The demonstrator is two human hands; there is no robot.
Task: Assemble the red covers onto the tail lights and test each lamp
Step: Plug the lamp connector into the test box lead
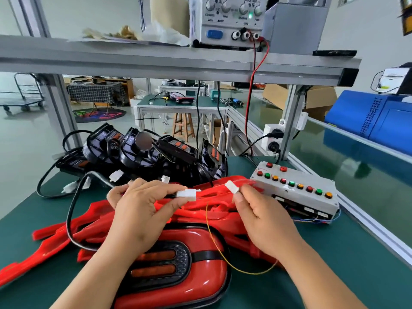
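Holding two white plugs apart, not mated. The left hand (136, 210) grip pinches a white connector (186, 194) between thumb and fingertips. A black cable (68, 216) loops off to the left across the green worktop (345, 264). The right hand (265, 217) grip pinches a second white connector (231, 187) (smaller, tilted). There's a small gap between the two.

A thin yellow wire (214, 248) runs down between the hands and curves under the right wrist. The assembled tail light (189, 275), red cover on, lies directly below both hands at the near edge. Loose red covers (66, 233) are piled behind it and to its left. Black tail light housings (156, 157) are heaped further back, with a few white plugs lying in front of them.

The test box (294, 186) with coloured buttons sits on the worktop, right of the pile. The power supply (227, 21) is up on the shelf, green LED lit.
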